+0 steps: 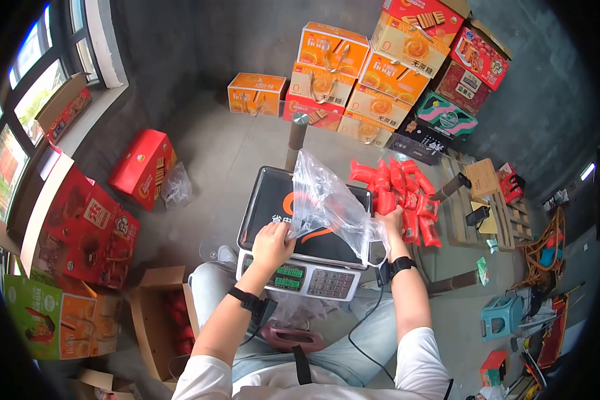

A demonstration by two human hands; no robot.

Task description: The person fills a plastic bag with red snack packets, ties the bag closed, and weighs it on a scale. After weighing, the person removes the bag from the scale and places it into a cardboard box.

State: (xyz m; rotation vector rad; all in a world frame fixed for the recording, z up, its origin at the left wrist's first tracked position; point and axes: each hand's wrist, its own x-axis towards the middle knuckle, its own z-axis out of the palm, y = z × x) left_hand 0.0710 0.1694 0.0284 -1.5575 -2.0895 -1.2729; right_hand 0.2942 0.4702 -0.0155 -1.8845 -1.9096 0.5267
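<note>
A clear plastic bag (330, 200) lies over the black plate of a digital scale (263, 200). My left hand (273, 245) is closed on the bag's left edge, above the scale's green displays. At the plate's right side, my right hand (390, 223) is closed at the bag's other edge and touches the pile of red packets (407, 190). Its fingertips are partly hidden, so whether a packet is in them cannot be made out. Both wrists wear black bands.
Orange boxes (323, 83) are stacked behind the glass table. An open carton (155, 327) with red packets stands at lower left, below red boxes (87, 227). A wooden pallet (470, 223) and a blue stool (500, 316) are at right. A dark cable hangs beside my right leg.
</note>
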